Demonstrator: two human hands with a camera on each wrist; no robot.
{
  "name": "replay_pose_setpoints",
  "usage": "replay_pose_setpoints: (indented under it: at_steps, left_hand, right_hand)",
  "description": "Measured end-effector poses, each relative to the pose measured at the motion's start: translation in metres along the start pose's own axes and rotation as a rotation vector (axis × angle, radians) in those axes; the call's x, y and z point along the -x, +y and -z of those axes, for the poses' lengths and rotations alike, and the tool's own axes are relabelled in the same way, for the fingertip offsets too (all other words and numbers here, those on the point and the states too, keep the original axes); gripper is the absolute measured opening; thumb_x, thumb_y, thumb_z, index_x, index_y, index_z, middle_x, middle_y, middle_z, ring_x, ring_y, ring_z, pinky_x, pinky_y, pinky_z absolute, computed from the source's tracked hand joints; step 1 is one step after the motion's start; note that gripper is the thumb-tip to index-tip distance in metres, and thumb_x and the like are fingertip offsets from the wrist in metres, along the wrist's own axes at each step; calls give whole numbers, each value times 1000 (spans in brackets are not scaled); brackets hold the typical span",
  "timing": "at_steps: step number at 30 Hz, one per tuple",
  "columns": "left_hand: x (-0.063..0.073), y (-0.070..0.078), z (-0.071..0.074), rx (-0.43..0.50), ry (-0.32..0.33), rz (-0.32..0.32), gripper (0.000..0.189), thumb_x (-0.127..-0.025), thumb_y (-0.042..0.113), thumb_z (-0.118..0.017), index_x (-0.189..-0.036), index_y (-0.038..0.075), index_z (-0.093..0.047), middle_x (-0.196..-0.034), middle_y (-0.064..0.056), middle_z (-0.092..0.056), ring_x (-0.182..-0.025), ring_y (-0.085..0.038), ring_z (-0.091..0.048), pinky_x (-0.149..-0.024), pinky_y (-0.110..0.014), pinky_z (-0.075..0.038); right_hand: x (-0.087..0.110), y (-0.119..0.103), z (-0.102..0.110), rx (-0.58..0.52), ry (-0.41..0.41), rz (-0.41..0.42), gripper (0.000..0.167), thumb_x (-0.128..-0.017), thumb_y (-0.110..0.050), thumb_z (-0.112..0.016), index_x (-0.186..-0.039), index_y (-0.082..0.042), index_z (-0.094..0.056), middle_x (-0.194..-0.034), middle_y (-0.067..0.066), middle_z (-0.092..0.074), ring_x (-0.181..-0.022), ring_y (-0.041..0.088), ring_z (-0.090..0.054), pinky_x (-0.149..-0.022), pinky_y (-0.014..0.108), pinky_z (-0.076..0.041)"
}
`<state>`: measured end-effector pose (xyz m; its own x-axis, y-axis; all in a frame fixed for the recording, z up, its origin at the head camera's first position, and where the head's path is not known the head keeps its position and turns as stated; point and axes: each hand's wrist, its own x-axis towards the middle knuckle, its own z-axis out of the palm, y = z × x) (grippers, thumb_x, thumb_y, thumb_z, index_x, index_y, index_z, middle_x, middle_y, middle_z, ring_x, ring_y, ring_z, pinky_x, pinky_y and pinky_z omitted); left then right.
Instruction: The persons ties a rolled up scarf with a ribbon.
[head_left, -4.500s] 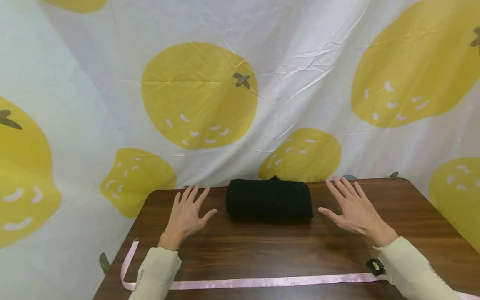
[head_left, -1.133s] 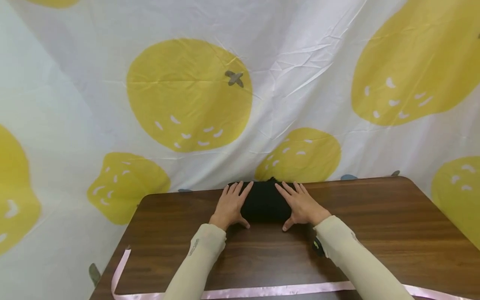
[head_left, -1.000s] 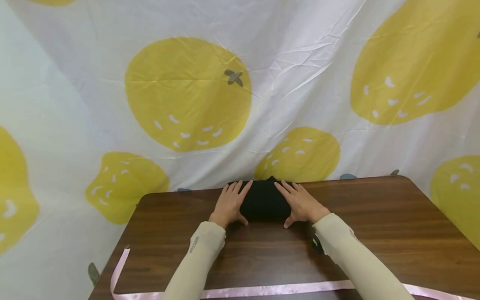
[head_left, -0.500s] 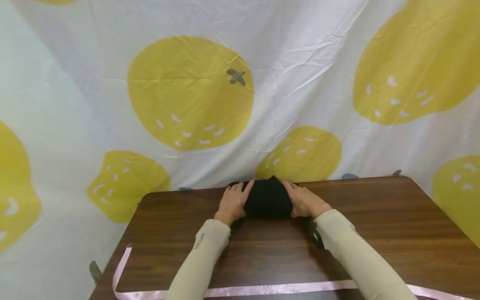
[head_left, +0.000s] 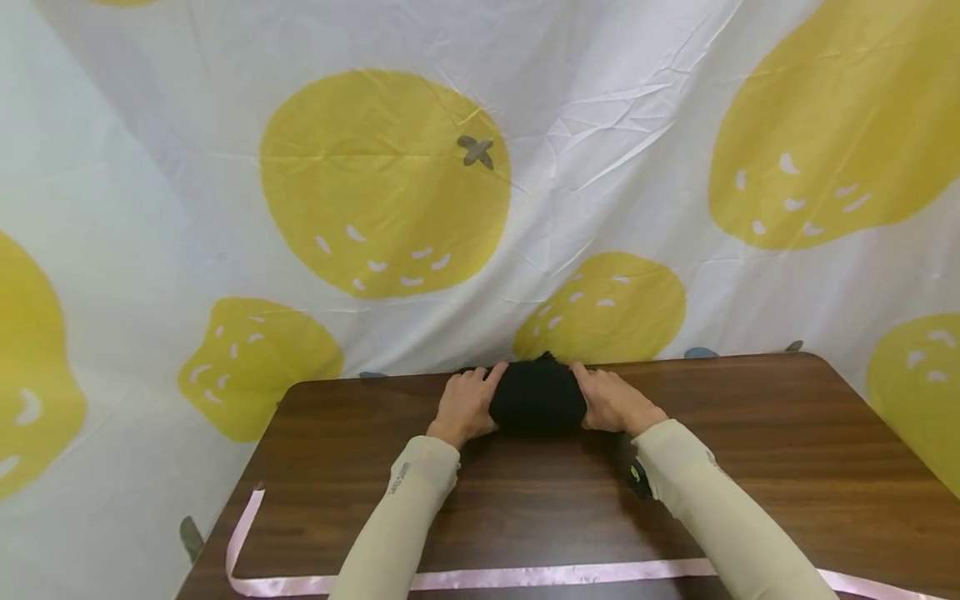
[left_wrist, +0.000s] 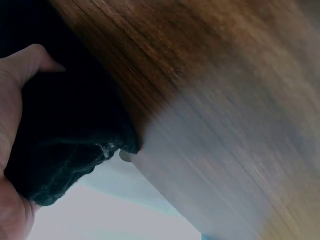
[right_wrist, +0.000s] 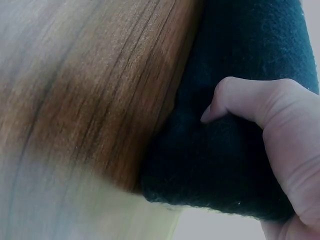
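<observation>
A rolled-up black fuzzy cloth point(head_left: 537, 398) lies near the back edge of the wooden table point(head_left: 525, 492), with a small dark tuft sticking up behind it. My left hand point(head_left: 467, 402) grips its left part; in the left wrist view, the thumb point(left_wrist: 31, 59) presses into the cloth point(left_wrist: 75, 120) on the near side. On the right part, my right hand point(head_left: 615, 400) grips the roll the same way, and the right wrist view shows the bent thumb point(right_wrist: 240, 97) digging into the fabric point(right_wrist: 210, 165). The fingers behind the roll are mostly hidden.
A pink ribbon point(head_left: 562, 575) runs along the front of the table and bends up at the left. Under the right wrist hangs a small black device point(head_left: 636, 477). Behind the table hangs a white curtain point(head_left: 187, 208) printed with yellow lemons.
Both hands came in from either side, spread over the roll, then curled their fingers and thumbs into it. Over the last half second they have barely moved.
</observation>
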<state>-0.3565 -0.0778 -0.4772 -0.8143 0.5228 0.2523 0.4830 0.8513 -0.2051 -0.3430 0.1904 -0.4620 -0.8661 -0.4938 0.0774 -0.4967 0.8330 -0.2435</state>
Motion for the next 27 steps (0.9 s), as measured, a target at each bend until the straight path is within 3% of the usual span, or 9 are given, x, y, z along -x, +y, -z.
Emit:
replay_pose_setpoints:
  at_steps: [5,8,13,22,27]
  left_hand:
    - [6,1,0,23,44,-14,96,-68,42,-89,-146,17,-40,-111,-9,-66,-95,-28,-66,-80,-40,-55]
    - [8,3,1,26,68,-24,94,-67,41,-89,-145,16,-42,-109,-9,-66,-94,-28,-66,-80,-40,-55]
    - [12,4,6,5,22,-15,94,-69,44,-88,-146,18,-40,-112,-7,-66,-96,-26,-66,-81,-39,-55]
    - [23,6,15,-14,-39,-19,96,-69,49,-86,-147,19,-38,-116,-5,-65,-97,-24,-66,-80,-38,-55]
    - [31,7,19,11,-38,-36,98,-69,50,-86,-148,18,-39,-120,-5,-65,-100,-24,-66,-79,-38,-56]
  right_hand:
    - [3,-1,0,27,15,25,74,-70,-8,-86,-126,3,-39,-84,10,-63,-73,30,-65,-67,40,-53]
    - [7,-3,1,27,22,27,74,-69,-7,-86,-125,2,-39,-79,8,-61,-70,29,-64,-65,39,-53]
    - [12,-6,2,23,33,42,76,-68,-9,-87,-125,2,-39,-74,6,-60,-64,25,-63,-62,38,-52]
    - [25,-11,-4,15,148,76,79,-65,-14,-90,-126,0,-43,-111,18,-61,-74,29,-64,-72,43,-55]
    - [35,-13,-3,58,240,121,82,-61,-16,-91,-129,1,-48,-113,18,-64,-80,31,-66,-75,46,-55]
